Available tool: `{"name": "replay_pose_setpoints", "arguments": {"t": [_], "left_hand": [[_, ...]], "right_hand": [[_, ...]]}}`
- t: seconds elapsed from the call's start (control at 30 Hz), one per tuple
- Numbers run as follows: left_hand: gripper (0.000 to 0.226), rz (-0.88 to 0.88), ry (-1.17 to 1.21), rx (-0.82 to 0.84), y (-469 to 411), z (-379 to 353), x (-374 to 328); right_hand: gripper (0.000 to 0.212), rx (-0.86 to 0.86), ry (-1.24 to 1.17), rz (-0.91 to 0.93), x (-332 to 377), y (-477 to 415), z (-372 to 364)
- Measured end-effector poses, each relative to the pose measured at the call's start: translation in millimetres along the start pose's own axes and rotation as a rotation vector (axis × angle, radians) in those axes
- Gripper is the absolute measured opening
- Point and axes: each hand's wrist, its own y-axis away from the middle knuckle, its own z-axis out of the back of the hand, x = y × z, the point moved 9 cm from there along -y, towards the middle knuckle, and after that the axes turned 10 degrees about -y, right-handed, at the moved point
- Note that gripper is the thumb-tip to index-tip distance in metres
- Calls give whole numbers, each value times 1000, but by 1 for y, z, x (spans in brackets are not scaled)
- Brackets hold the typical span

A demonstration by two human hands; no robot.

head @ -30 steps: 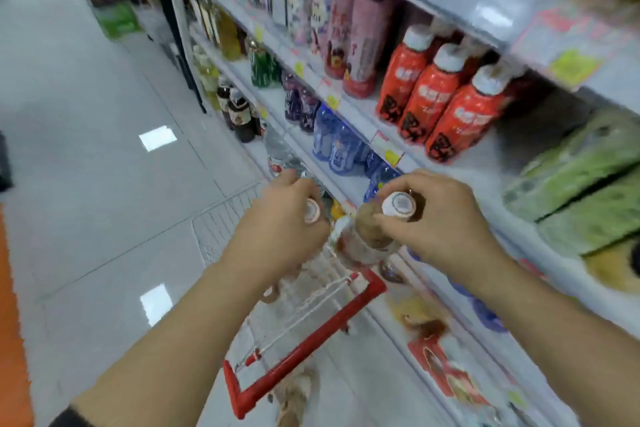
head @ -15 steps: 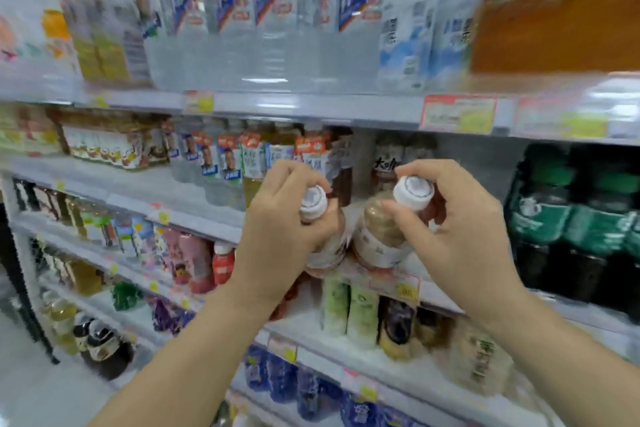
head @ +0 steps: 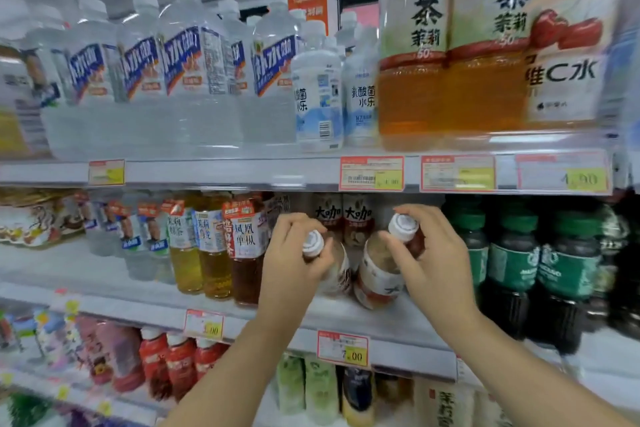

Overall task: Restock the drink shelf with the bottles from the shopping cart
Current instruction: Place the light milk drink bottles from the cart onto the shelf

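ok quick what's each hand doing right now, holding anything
Left hand: closed around the neck of a white-capped coffee bottle.
Right hand: closed around the neck of a second white-capped coffee bottle, tilted at the shelf.

We see bright, even store light with barely any shadows. Motion blur smears the frame edges, worst at the tea bottles upper right; wide-angle distortion bends the shelf rail.
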Motion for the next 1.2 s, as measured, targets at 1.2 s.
{"name": "replay_pose_setpoints", "arguments": {"t": [1.2], "left_hand": [[79, 655, 293, 612, 37, -121, 103]], "right_hand": [[66, 317, -169, -754, -141, 40, -88]]}}
